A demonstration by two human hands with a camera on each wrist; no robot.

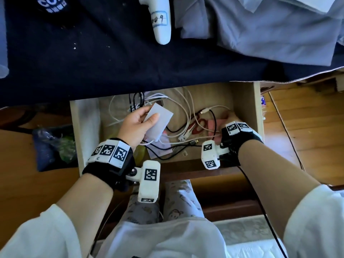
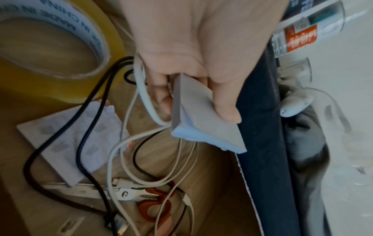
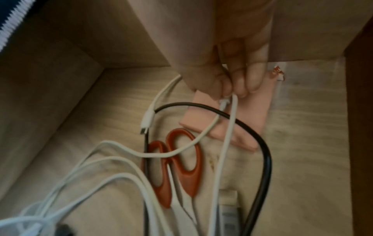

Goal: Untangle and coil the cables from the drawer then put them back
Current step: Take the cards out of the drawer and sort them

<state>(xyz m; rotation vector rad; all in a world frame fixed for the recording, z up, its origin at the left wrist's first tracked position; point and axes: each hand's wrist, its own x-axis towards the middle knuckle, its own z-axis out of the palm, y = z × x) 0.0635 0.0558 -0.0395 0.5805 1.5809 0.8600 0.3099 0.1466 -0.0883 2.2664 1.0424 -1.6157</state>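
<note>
The wooden drawer [image 1: 257,108] stands open, with white cables [image 1: 188,112] and black cables [image 1: 214,120] tangled across its floor. My left hand [image 1: 149,118] is over the drawer's left half and grips a flat grey-white box [image 1: 158,123]. In the left wrist view this box [image 2: 203,124] has a white cable [image 2: 145,99] looping from its near end. My right hand [image 3: 228,91] is low in the drawer's right corner. It pinches the connector end of a white cable [image 3: 224,143], just above a pink pad [image 3: 248,115]. A black cable [image 3: 264,153] arcs round it.
Red-handled scissors [image 3: 181,161], a tape roll [image 2: 60,47] and a blister pack [image 2: 66,140] lie among the cables. A dark blue cloth [image 1: 130,62] overhangs the drawer's back, with a white labelled device [image 1: 161,21] and grey fabric [image 1: 260,25] on it. A bag [image 1: 54,146] sits on the floor at left.
</note>
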